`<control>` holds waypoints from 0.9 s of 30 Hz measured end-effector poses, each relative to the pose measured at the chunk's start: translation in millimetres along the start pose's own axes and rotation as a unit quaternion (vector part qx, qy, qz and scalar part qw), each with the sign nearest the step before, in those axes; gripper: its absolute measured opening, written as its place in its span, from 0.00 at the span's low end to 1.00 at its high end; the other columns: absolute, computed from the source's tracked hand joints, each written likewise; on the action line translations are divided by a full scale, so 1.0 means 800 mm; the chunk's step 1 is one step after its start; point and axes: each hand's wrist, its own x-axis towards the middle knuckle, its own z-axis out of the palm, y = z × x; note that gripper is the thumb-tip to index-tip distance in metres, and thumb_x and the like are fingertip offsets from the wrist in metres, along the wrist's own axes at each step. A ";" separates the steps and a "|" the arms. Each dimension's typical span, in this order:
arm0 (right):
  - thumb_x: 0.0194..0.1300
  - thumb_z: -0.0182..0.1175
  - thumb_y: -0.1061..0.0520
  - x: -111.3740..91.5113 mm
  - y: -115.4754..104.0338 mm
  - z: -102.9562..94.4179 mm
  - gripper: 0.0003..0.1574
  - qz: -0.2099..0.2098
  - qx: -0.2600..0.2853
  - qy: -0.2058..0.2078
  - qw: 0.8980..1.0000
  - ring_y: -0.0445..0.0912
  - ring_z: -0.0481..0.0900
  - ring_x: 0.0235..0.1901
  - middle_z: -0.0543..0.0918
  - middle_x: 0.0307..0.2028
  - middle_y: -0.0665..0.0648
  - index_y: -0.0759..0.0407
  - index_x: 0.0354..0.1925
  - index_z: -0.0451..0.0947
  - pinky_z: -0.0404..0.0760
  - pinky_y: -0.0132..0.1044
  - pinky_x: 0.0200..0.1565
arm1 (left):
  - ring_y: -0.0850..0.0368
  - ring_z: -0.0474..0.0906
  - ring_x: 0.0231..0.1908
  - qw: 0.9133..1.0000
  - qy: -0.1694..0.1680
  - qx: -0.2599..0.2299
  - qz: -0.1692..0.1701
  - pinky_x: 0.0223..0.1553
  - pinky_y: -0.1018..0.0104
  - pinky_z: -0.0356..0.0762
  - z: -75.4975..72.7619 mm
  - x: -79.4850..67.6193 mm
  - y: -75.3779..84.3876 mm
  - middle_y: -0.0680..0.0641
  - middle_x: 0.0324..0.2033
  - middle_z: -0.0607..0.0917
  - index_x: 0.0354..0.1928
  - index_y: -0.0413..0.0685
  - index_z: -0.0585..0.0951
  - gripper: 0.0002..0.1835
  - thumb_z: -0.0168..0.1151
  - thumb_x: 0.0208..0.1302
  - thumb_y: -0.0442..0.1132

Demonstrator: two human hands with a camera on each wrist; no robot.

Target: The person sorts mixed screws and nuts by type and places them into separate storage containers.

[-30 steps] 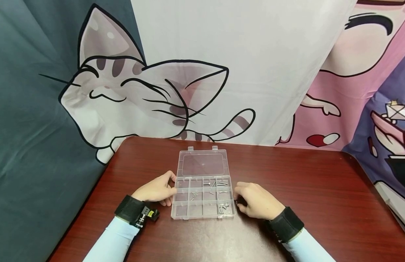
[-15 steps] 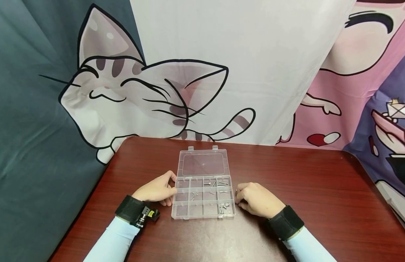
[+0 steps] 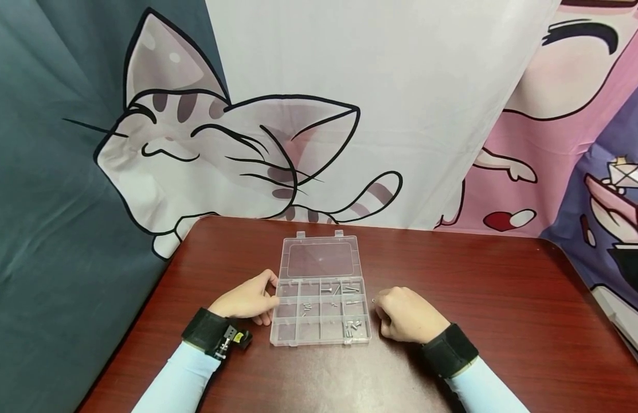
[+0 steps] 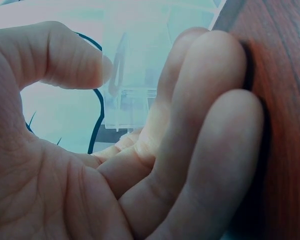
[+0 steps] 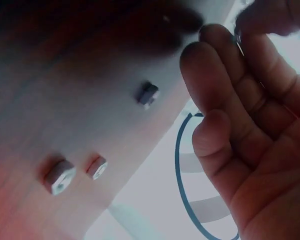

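A clear plastic organizer box (image 3: 320,328) lies with its lid (image 3: 320,258) folded back. Its compartments hold several small metal screws (image 3: 352,289) and bits of hardware (image 3: 353,325). At the box's left side, my left hand (image 3: 243,298) holds the wall, thumb tip at the rim and other fingers low by the tabletop. Just right of the box, my right hand (image 3: 408,315) pinches a tiny shiny nut (image 5: 238,38) between thumb and forefinger, mostly covered by them. Beneath it in the right wrist view lie loose hex nuts (image 5: 60,176), which the hand hides from the head view.
The box stands on a reddish-brown wooden table (image 3: 468,275). Behind the table hangs a cloth with a printed cartoon cat (image 3: 169,149). Black straps (image 3: 450,351) with cameras circle both wrists.
My right hand has shifted slightly right, away from the box edge, and its fingertips have drawn together, with a shiny speck showing at them. The left hand and box stay put.
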 end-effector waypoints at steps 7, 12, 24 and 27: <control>0.39 0.63 0.62 0.010 -0.004 -0.011 0.18 0.013 0.043 0.035 0.998 0.35 0.65 0.22 0.66 0.22 0.38 0.44 0.24 0.66 0.67 0.28 0.26 | 0.48 0.81 0.20 1.000 -0.002 -0.002 -0.001 0.23 0.55 0.81 0.000 0.001 0.001 0.42 0.21 0.82 0.55 0.40 0.65 0.21 0.57 0.63 0.39; 0.41 0.63 0.63 0.037 -0.022 -0.016 0.16 -0.028 0.068 0.054 0.996 0.33 0.67 0.24 0.69 0.24 0.39 0.45 0.25 0.68 0.68 0.25 0.27 | 0.48 0.81 0.20 1.000 -0.001 -0.004 -0.002 0.23 0.55 0.80 0.000 0.001 0.000 0.42 0.21 0.81 0.55 0.40 0.65 0.21 0.57 0.64 0.38; 0.48 0.61 0.65 0.118 -0.078 -0.020 0.13 -0.067 0.105 0.005 0.992 0.34 0.69 0.26 0.71 0.26 0.41 0.47 0.26 0.73 0.68 0.24 0.28 | 0.48 0.81 0.20 1.000 -0.001 0.002 -0.001 0.23 0.55 0.81 0.001 -0.001 -0.001 0.42 0.21 0.82 0.55 0.40 0.65 0.21 0.57 0.64 0.39; 0.48 0.59 0.66 0.131 -0.086 -0.021 0.13 -0.073 0.112 0.003 0.991 0.34 0.70 0.25 0.70 0.25 0.41 0.47 0.26 0.73 0.68 0.24 0.27 | 0.48 0.81 0.20 1.000 -0.001 0.005 -0.003 0.22 0.57 0.80 0.000 0.001 -0.003 0.42 0.20 0.82 0.55 0.40 0.65 0.21 0.56 0.63 0.39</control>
